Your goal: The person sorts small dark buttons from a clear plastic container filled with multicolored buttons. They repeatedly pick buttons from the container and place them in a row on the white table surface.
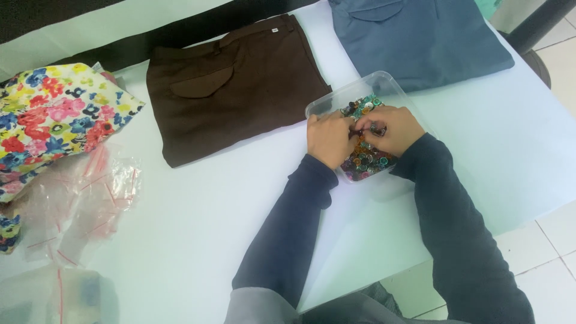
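Your left hand (329, 139) and right hand (389, 129) are pinching small colourful round buttons (366, 159) inside the clear plastic rectangular tub (384, 81), beside folded brown trousers (231, 87).

A white table (198, 240) carries folded brown trousers (234, 90) at its centre and a folded blue garment (420, 42) at the far right. A clear plastic tub (375, 81) of coloured beads sits near the right edge; floral fabric (54, 120) and clear plastic bags (84, 198) lie at left.
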